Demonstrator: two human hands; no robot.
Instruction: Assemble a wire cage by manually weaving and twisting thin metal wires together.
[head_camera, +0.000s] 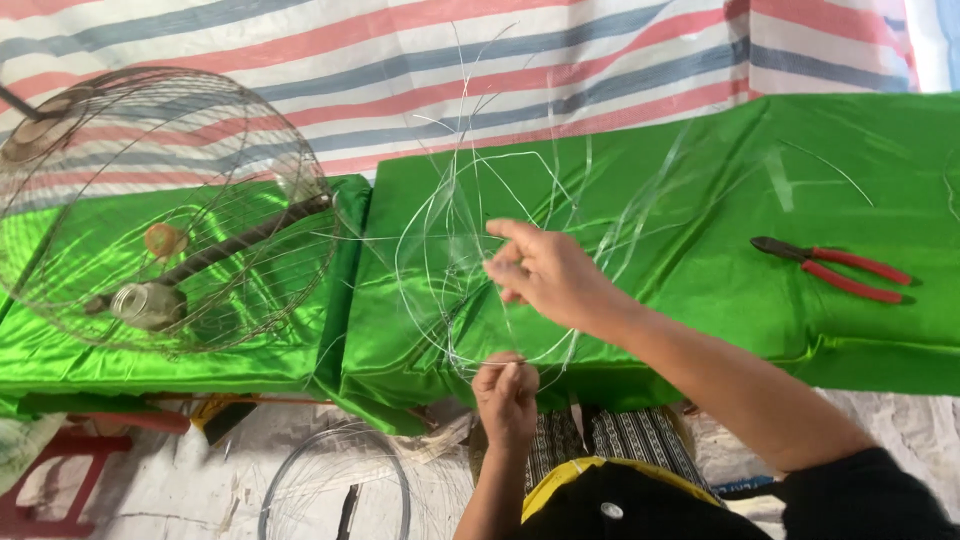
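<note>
A loose tangle of thin silvery wire loops (470, 250) lies over the shiny green cloth (680, 230) on the table. My right hand (545, 272) is raised over the loops, its thumb and fingers pinching a wire strand. My left hand (507, 393) is at the table's near edge, closed on the lower end of the wire coil. Both hands hold the same bundle of wire.
A round wire fan guard (165, 205) on a stand sits at the left on green cloth. Red-handled pliers (835, 268) lie at the right. A striped tarp (500, 60) hangs behind. Another wire ring (335, 485) lies on the floor below.
</note>
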